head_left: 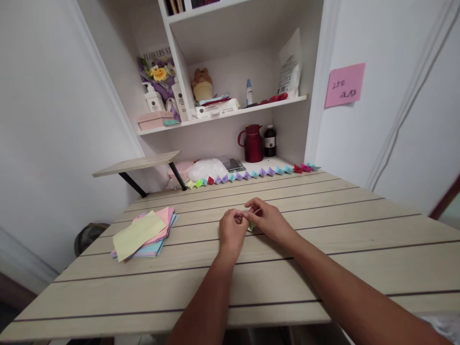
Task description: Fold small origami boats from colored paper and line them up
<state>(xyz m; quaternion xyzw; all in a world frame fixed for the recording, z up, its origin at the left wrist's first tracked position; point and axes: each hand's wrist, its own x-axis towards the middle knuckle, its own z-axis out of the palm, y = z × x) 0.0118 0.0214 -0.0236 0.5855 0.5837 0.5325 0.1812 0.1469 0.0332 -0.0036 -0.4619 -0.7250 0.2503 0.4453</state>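
Observation:
Both hands meet over the middle of the wooden table [172,292]. Between them is a small piece of folded green paper [250,226], mostly covered by the fingers. My left hand [233,231] has its fingers curled closed against the paper's left side. From the right, my right hand [268,218] pinches the same paper with thumb and fingertips, its index finger arched above. Along the table's back edge runs a row of small folded paper shapes [247,176] in yellow, green, blue, purple, red and pink.
A loose stack of coloured paper sheets [140,235], yellow on top, lies at the left. Behind it stands a small raised shelf [138,164] on black legs. A red jug [253,143] and a dark bottle [270,140] stand at the back. A pink note [345,85] hangs on the right wall.

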